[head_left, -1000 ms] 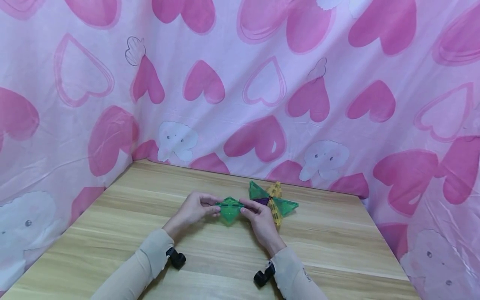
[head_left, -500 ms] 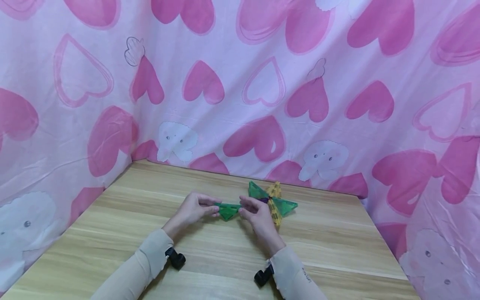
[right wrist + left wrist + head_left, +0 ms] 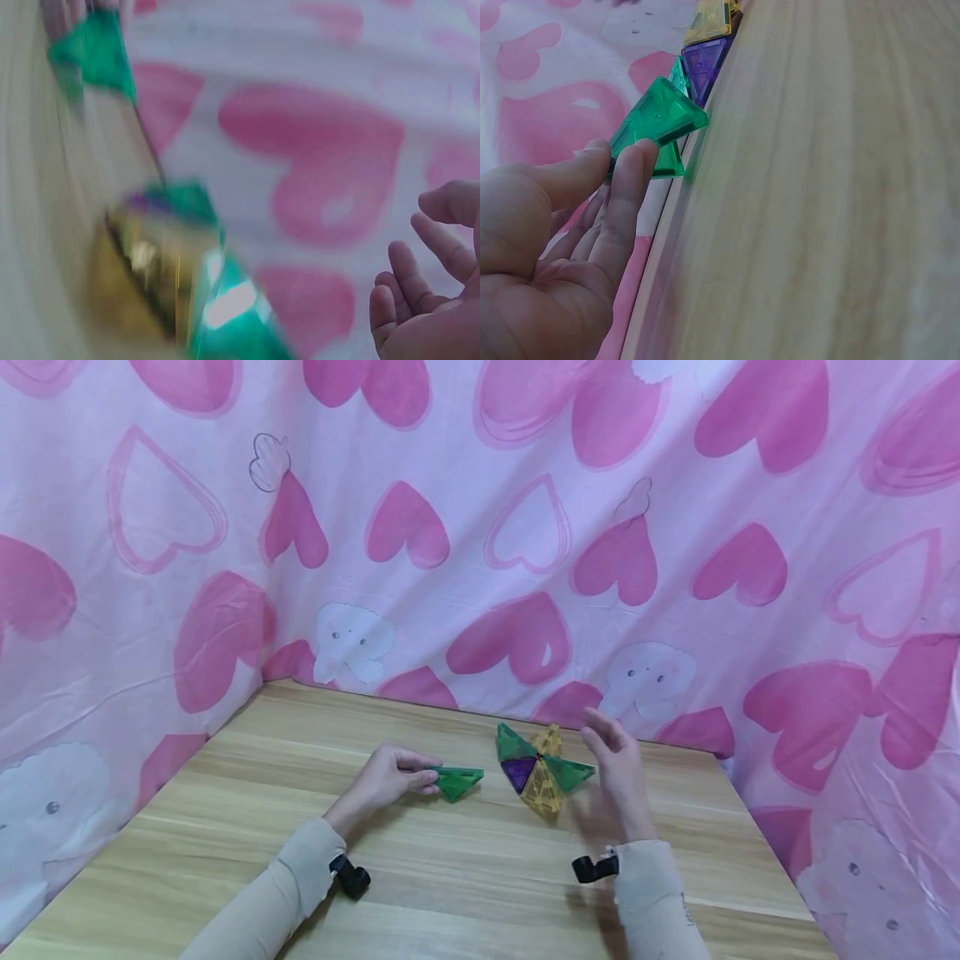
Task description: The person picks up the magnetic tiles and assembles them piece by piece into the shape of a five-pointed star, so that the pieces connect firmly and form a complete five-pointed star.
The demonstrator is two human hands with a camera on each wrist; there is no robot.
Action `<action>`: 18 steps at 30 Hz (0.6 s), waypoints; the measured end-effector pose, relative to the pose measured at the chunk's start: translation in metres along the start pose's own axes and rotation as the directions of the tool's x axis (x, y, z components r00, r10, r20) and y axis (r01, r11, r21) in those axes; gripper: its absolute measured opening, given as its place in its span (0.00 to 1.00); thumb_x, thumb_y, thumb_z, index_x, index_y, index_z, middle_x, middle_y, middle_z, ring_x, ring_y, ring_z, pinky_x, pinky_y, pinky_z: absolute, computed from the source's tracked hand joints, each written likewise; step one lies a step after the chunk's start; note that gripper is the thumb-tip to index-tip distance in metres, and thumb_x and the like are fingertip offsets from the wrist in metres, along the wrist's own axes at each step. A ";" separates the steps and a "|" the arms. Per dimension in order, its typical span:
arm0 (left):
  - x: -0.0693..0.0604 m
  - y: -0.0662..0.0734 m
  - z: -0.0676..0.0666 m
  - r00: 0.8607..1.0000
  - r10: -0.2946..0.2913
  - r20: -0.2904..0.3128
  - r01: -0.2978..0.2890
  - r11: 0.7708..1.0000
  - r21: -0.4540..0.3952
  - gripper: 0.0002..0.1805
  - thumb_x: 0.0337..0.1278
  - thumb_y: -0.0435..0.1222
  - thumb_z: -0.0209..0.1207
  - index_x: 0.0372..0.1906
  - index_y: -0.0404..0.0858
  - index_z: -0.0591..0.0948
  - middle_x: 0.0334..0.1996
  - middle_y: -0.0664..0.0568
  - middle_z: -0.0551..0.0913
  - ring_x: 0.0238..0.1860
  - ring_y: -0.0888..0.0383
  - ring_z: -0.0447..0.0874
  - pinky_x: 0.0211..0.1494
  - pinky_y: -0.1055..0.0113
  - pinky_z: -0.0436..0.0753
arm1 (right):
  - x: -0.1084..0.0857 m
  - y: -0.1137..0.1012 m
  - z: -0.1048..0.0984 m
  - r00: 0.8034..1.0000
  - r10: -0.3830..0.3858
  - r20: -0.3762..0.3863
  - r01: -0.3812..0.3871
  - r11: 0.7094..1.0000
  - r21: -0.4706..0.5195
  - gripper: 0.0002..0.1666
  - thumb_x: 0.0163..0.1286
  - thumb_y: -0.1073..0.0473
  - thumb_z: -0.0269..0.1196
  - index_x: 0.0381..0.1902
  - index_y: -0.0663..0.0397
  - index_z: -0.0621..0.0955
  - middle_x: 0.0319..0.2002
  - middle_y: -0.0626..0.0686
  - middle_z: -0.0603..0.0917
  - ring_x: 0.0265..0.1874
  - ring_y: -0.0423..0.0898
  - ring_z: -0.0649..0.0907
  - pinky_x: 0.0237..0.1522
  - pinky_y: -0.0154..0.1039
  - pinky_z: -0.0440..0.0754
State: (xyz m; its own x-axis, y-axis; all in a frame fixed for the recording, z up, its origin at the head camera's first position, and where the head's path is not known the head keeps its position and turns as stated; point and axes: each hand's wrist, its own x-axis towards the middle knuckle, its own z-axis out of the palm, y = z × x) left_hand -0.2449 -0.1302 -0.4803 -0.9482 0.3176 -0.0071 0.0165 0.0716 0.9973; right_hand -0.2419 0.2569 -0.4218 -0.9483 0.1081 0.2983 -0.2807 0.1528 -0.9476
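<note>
My left hand [image 3: 388, 778] pinches translucent green triangular magnetic tiles [image 3: 459, 782] between thumb and fingers. In the left wrist view two green tiles [image 3: 660, 112] meet along an edge, folded at an angle. To their right on the table sits a star-like build of magnetic tiles, with a purple tile [image 3: 517, 772], yellow tiles [image 3: 543, 795] and green tiles [image 3: 572, 774] round one centre point. My right hand [image 3: 622, 772] is raised just right of this build and holds nothing. Its fingers look loosely bent in the right wrist view, where the build is blurred.
A wood-grain table [image 3: 420, 877] lies under both hands. Behind it and along the sides hangs a pink curtain [image 3: 510, 543] with hearts, close to the table's back edge. The star build stands near that back edge.
The right hand has let go of the green tiles and moved right, past the star build, uncovering the purple tile. Held by the left hand, the green tiles have folded from a flat diamond.
</note>
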 end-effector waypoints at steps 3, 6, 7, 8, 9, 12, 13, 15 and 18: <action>-0.002 0.000 -0.001 1.000 -0.005 -0.002 0.005 1.000 -0.003 0.17 0.76 0.26 0.67 0.63 0.25 0.87 0.53 0.35 0.92 0.45 0.47 0.97 0.54 0.59 0.93 | 0.000 0.025 -0.020 0.994 0.102 -0.025 -0.103 0.994 -0.027 0.27 0.88 0.58 0.62 0.79 0.60 0.76 0.67 0.44 0.84 0.61 0.37 0.82 0.62 0.29 0.81; -0.003 0.000 0.000 1.000 -0.015 -0.003 0.015 1.000 0.001 0.17 0.76 0.27 0.68 0.63 0.25 0.87 0.52 0.36 0.92 0.45 0.48 0.97 0.53 0.59 0.93 | -0.003 0.047 -0.030 0.975 0.221 0.001 -0.221 0.975 -0.020 0.29 0.89 0.57 0.61 0.81 0.59 0.74 0.73 0.50 0.81 0.58 0.38 0.82 0.60 0.32 0.84; -0.004 0.000 0.000 1.000 -0.023 -0.006 0.023 1.000 0.003 0.17 0.76 0.27 0.68 0.63 0.25 0.87 0.52 0.36 0.93 0.45 0.49 0.97 0.53 0.60 0.93 | -0.005 0.054 -0.030 0.968 0.252 0.018 -0.251 0.968 -0.019 0.29 0.89 0.57 0.61 0.81 0.58 0.74 0.75 0.53 0.80 0.58 0.39 0.83 0.59 0.33 0.84; -0.004 0.000 0.000 1.000 -0.026 -0.005 0.026 1.000 0.003 0.17 0.76 0.28 0.68 0.63 0.25 0.87 0.52 0.37 0.93 0.44 0.49 0.97 0.53 0.60 0.93 | -0.006 0.059 -0.031 0.961 0.275 0.037 -0.274 0.961 -0.026 0.29 0.89 0.56 0.61 0.81 0.57 0.74 0.76 0.56 0.79 0.57 0.40 0.83 0.59 0.33 0.85; -0.004 0.000 0.000 1.000 -0.028 -0.006 0.028 1.000 0.005 0.17 0.76 0.28 0.68 0.63 0.26 0.87 0.52 0.37 0.93 0.44 0.49 0.97 0.53 0.60 0.93 | -0.006 0.064 -0.030 0.958 0.283 0.053 -0.281 0.959 -0.041 0.29 0.89 0.56 0.61 0.81 0.57 0.75 0.76 0.59 0.78 0.57 0.42 0.84 0.58 0.34 0.86; -0.002 0.002 0.001 0.999 -0.033 -0.007 0.033 0.999 0.006 0.16 0.76 0.29 0.69 0.62 0.27 0.88 0.51 0.38 0.93 0.44 0.48 0.97 0.54 0.60 0.93 | -0.007 0.072 -0.027 0.957 0.276 0.090 -0.263 0.955 -0.134 0.26 0.88 0.56 0.62 0.78 0.57 0.79 0.71 0.63 0.82 0.54 0.44 0.85 0.54 0.32 0.86; -0.002 0.003 0.002 0.999 -0.032 -0.010 0.032 0.999 0.007 0.16 0.76 0.29 0.69 0.61 0.28 0.89 0.51 0.38 0.93 0.44 0.48 0.97 0.53 0.60 0.93 | -0.007 0.074 -0.026 0.959 0.267 0.093 -0.252 0.956 -0.152 0.25 0.88 0.56 0.62 0.76 0.57 0.81 0.68 0.64 0.83 0.53 0.44 0.85 0.52 0.32 0.86; -0.001 0.004 0.003 1.000 -0.027 -0.013 0.027 1.000 0.016 0.14 0.75 0.29 0.69 0.60 0.29 0.90 0.50 0.38 0.93 0.43 0.48 0.98 0.53 0.60 0.93 | -0.007 0.075 -0.024 0.962 0.259 0.089 -0.241 0.954 -0.177 0.23 0.87 0.58 0.63 0.74 0.58 0.82 0.62 0.64 0.86 0.49 0.45 0.84 0.49 0.32 0.86; 0.000 0.004 0.003 0.999 -0.023 -0.029 0.024 0.999 0.036 0.12 0.75 0.30 0.70 0.57 0.31 0.92 0.48 0.39 0.93 0.42 0.50 0.97 0.51 0.62 0.93 | -0.009 0.075 -0.021 0.960 0.264 0.091 -0.245 0.953 -0.176 0.21 0.87 0.59 0.63 0.72 0.58 0.83 0.59 0.63 0.87 0.47 0.45 0.84 0.48 0.32 0.85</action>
State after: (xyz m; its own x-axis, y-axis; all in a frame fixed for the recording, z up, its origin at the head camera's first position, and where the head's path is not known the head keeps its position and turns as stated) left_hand -0.2439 -0.1268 -0.4765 -0.9570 0.2886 -0.0284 0.0046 0.1131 0.9936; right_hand -0.2515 0.2883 -0.4935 -0.9982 0.0544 0.0262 -0.0092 0.2923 -0.9563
